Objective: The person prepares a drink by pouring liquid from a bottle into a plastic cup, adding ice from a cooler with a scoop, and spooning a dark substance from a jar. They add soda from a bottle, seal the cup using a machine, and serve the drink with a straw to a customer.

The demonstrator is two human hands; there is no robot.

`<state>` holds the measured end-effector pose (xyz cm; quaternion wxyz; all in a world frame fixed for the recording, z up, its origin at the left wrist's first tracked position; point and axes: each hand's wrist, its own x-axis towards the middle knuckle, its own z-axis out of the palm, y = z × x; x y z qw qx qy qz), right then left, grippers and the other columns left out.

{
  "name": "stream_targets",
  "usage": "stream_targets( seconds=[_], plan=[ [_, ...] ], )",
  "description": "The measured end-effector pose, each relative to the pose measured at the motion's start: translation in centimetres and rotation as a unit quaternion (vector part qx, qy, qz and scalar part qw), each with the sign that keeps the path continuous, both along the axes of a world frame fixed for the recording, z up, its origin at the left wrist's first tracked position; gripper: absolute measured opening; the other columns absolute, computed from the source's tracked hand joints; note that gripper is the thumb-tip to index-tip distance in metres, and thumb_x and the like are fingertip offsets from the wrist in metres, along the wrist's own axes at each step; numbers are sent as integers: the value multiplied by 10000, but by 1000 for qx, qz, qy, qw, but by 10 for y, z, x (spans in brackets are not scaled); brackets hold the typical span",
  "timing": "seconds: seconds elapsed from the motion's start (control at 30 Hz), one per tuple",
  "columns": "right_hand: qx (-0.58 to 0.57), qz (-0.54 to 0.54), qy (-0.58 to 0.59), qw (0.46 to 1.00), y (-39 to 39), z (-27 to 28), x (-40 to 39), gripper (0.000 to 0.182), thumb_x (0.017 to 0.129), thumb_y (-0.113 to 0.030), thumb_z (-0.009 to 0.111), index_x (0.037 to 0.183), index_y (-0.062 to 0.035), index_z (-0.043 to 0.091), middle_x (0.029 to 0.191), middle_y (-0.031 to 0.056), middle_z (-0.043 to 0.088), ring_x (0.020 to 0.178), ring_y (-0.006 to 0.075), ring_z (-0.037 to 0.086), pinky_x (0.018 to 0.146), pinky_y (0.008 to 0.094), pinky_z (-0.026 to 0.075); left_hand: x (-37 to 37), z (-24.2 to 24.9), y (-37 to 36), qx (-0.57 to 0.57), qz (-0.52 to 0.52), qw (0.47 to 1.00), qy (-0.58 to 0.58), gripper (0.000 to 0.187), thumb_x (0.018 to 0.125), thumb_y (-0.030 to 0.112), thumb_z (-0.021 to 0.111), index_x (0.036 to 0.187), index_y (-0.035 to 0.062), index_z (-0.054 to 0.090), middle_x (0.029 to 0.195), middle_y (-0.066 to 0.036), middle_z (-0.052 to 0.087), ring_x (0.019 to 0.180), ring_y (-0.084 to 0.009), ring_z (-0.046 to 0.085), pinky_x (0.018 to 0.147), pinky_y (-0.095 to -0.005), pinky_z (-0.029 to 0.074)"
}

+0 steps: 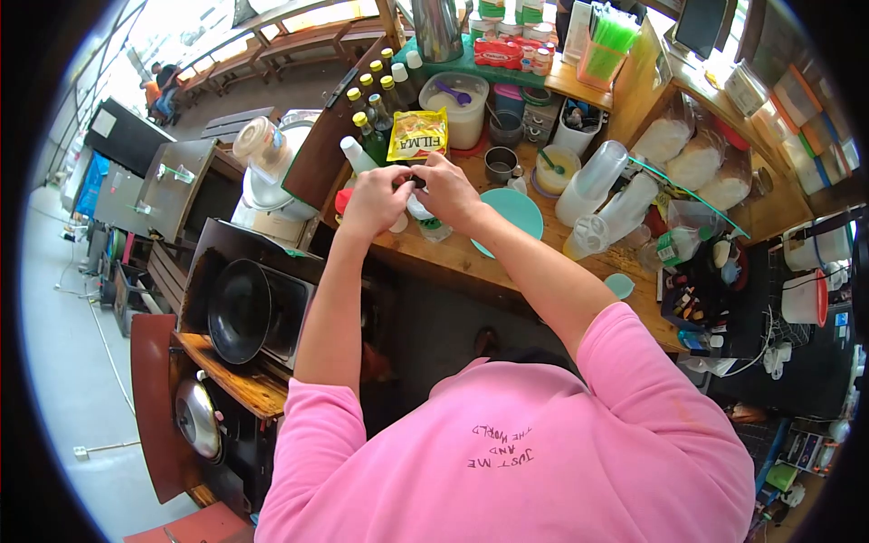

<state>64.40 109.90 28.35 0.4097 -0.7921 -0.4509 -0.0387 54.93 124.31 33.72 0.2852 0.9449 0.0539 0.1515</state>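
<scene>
My left hand (376, 201) and my right hand (450, 192) meet over the wooden counter, fingers bent and pinched together. Something small and dark shows between the fingertips, too hidden to name. Directly beneath them stands a clear and white container with green print (433, 228), its top partly covered by my hands. Just behind my fingers is a yellow FILMA packet (419, 135). A turquoise plate (511, 222) lies beside my right wrist. Left of my left hand, a white-capped bottle (356, 154) leans among other bottles.
Several yellow-capped bottles (372, 136) stand at the back left, near a white tub (455, 113) with a purple scoop. A metal mug (501, 166) and stacked plastic cups (588, 185) are on the right. A black wok (240, 310) sits at lower left.
</scene>
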Motion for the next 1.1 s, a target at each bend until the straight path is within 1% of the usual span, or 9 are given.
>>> stream_targets(
  seconds=[0.07, 0.2, 0.47, 0.57, 0.67, 0.77, 0.9, 1.0, 1.1],
  plan=[
    [27, -14, 47, 998, 3, -4, 3, 377, 811, -150, 766, 1176, -62, 735, 1044, 209, 652, 1049, 387, 646, 935, 469, 528, 14, 8, 0, 51, -15, 998, 21, 295, 881, 186, 729, 1115, 9, 757, 941, -190, 761, 859, -345, 739, 818, -417, 580],
    [29, -12, 46, 998, 6, -7, 11, 415, 796, -147, 763, 1202, -66, 732, 1074, 220, 655, 1042, 406, 646, 944, 478, 526, 31, 14, 0, 153, -14, 983, 101, 275, 863, 220, 736, 1052, 25, 772, 1039, -226, 746, 997, -393, 713, 945, -465, 549],
    [33, 7, 51, 998, 7, -10, 13, 251, 790, -211, 771, 1000, -75, 782, 1004, 214, 661, 987, 391, 672, 915, 482, 545, 54, 14, -6, 127, 41, 965, 224, 322, 820, 246, 777, 975, -35, 753, 1031, -290, 727, 1026, -398, 712, 922, -462, 578],
    [66, -16, 85, 994, 8, -27, 14, 271, 769, -228, 795, 1003, -92, 792, 995, 199, 671, 1002, 375, 665, 929, 470, 540, 57, 4, -5, 154, 34, 960, 231, 366, 840, 258, 758, 987, -75, 718, 1038, -299, 721, 1024, -405, 712, 918, -461, 580],
    [52, -32, 118, 991, 2, -38, 10, 300, 748, -250, 843, 1027, -144, 808, 984, 171, 677, 1016, 343, 661, 932, 446, 535, 54, -5, -5, 227, 14, 962, 149, 324, 866, 290, 759, 950, -22, 777, 1060, -258, 720, 995, -429, 704, 885, -483, 569],
    [100, -43, 199, 974, 1, -51, 5, 322, 749, -271, 884, 1054, -189, 819, 990, 141, 685, 999, 316, 668, 920, 412, 534, 53, 2, -12, 253, 13, 946, 202, 480, 951, 383, 703, 1019, -92, 701, 1082, -335, 680, 1020, -468, 690, 897, -508, 563],
    [112, -41, 182, 976, 3, -58, 5, 327, 750, -265, 882, 1064, -199, 820, 1006, 144, 684, 1007, 319, 666, 926, 409, 533, 48, 14, -27, 282, 11, 936, 209, 323, 964, 275, 652, 1003, -41, 709, 1039, -280, 712, 984, -421, 716, 878, -477, 579],
    [118, -52, 201, 971, 1, -56, 4, 359, 744, -274, 886, 1085, -185, 819, 1034, 154, 682, 1022, 319, 663, 932, 408, 532, 51, 9, -18, 303, -39, 924, 231, 434, 993, 346, 635, 1002, -83, 702, 1041, -329, 690, 996, -456, 696, 877, -513, 566],
    [110, -58, 180, 976, -1, -56, 3, 370, 775, -255, 870, 1116, -125, 809, 1046, 155, 694, 971, 308, 673, 894, 391, 546, 48, 9, -10, 284, -81, 925, 239, 287, 984, 231, 632, 1047, -47, 666, 1026, -286, 700, 1036, -450, 671, 912, -518, 536]
  ],
)
